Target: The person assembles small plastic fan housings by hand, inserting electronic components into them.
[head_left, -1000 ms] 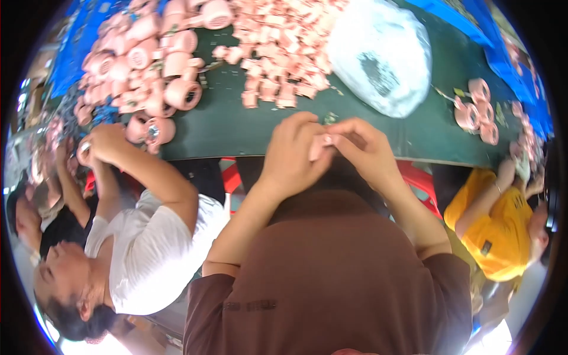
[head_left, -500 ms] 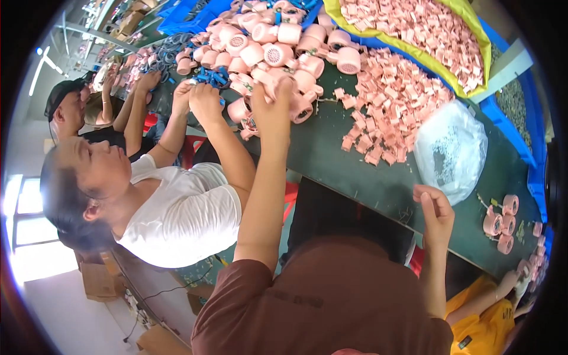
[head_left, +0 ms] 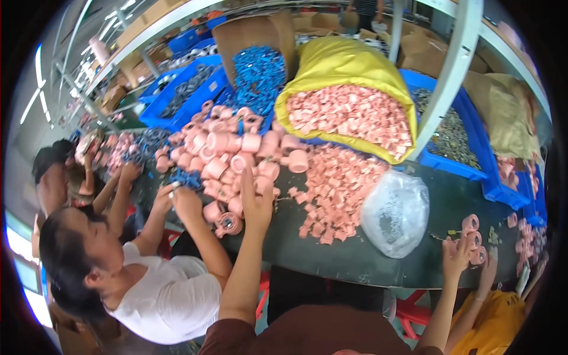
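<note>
My left hand (head_left: 255, 200) reaches far over the dark green table (head_left: 349, 260) with its fingers stretched out, lying on a heap of pink plastic rings (head_left: 228, 155). It grips none of them that I can see. My right hand (head_left: 456, 255) rests at the table's near edge on the right with its fingers apart, just below two pink rings (head_left: 472, 232). Between my hands lie a pile of small pink parts (head_left: 334, 192) and a clear plastic bag (head_left: 395, 212) of small grey pieces.
A yellow sack (head_left: 349, 65) of pink parts and blue bins (head_left: 455, 139) stand behind the table. A person in a white shirt (head_left: 171, 299) works close on my left, another in yellow (head_left: 488, 322) on my right. A white post (head_left: 447, 77) rises behind the bag.
My hands were together at the table edge, then parted. The left hand has gone forward onto the ring heap and the right stays at the edge. My view has tilted up toward the bins.
</note>
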`<state>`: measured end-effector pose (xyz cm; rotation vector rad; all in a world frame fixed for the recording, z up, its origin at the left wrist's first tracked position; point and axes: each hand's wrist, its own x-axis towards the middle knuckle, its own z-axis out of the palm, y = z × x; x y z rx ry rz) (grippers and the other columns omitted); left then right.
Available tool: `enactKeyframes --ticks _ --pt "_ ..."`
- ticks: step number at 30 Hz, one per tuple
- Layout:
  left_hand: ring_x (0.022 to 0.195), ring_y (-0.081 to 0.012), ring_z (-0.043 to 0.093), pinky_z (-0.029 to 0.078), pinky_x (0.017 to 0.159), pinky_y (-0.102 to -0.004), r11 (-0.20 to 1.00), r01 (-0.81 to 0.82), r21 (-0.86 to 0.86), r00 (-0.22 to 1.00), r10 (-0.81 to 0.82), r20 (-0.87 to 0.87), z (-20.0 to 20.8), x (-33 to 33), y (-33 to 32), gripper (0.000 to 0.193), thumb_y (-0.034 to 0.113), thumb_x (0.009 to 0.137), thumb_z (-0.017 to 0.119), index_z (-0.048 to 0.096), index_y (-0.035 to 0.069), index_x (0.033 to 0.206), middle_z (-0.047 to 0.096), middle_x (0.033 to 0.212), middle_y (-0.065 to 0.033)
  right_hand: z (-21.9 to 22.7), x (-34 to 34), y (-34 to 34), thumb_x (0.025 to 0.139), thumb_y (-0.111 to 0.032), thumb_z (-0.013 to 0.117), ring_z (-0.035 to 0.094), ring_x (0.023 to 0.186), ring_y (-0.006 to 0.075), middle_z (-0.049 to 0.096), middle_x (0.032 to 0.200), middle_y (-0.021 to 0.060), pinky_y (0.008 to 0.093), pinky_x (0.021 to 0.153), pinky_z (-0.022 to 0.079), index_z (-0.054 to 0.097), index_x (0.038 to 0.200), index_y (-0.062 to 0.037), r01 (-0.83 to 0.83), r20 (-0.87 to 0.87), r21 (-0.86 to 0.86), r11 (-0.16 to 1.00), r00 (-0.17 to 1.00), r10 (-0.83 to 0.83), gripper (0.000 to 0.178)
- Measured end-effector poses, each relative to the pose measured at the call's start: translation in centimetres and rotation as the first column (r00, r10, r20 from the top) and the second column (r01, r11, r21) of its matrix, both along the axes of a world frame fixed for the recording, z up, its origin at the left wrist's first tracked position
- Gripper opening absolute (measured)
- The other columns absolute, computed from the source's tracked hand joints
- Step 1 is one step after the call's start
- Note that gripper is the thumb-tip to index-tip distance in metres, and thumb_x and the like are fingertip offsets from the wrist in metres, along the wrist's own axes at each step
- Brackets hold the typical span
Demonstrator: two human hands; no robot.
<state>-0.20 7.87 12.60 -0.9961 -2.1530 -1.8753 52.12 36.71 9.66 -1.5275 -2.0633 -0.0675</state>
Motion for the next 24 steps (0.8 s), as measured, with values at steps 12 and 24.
enactKeyframes --ticks 12,24 --pt "0.107 -0.0319 0.060 0.050 0.088 -0.0373 0.904 0.366 -0.223 0.908 -0.399 -0.130 0.9 15.0 -1.5 0.028 0.007 0.086 0.070 0.067 0.007 0.113 0.060 0.120 -0.0157 0.7 -2.5 -1.2 0.100 -0.023 0.063 0.053 0.121 0.0205 0.055 0.136 0.0101 0.0340 0.102 0.042 0.055 0.138 -0.0055 -0.333 -0.783 -0.225 0.916 0.622 0.034 0.043" --pt "0.141 -0.0406 0.030 0.023 0.119 -0.0431 0.660 0.713 -0.237 0.693 -0.716 0.090 1.6 19.7 -0.6 0.078 0.027 0.097 0.062 0.021 -0.002 0.156 0.023 0.156 -0.0255 4.7 -18.2 -17.3 0.089 -0.007 0.073 0.052 0.121 0.0177 0.053 0.128 0.0070 0.0355 0.102 0.046 0.042 0.138 -0.0065 -0.935 -0.959 -0.186 0.302 0.239 0.149 0.058"
